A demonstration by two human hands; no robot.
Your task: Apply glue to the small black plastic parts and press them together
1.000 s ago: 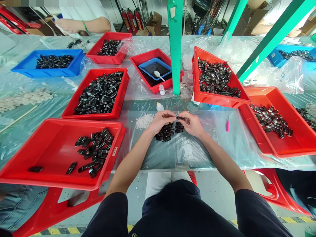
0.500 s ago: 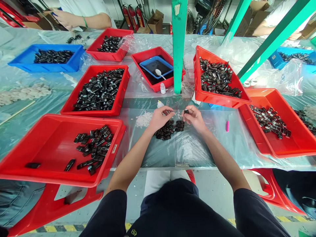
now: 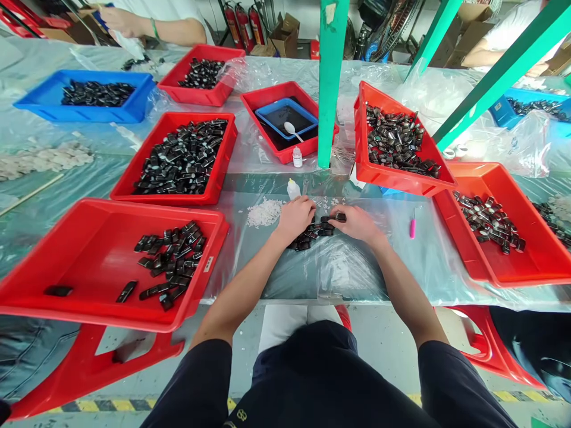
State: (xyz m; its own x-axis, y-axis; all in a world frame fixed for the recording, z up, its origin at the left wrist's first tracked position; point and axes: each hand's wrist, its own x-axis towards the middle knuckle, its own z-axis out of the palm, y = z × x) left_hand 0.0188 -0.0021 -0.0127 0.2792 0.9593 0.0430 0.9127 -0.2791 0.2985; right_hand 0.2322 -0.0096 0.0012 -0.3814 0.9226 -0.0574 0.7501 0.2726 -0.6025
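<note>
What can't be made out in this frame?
- Head view: the left hand covers part of the small black pile; whether it grips anything is hidden.
- The right hand pinches a black part too small to identify.
- What the white bits are: too small.

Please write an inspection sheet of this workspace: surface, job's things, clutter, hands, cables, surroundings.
Surface: table covered with clear plastic sheet.
Job's things: small pile of black parts between the hands; white pellets beside it; small white bottle behind.
Clutter: red trays and a blue tray holding black parts; pink tool; white spoon.
Hands: left hand rests on the pile; right hand pinches one black part.
Cables: nothing seen.
Surroundings: green post, fire extinguishers, cardboard boxes, another person's arm.
</note>
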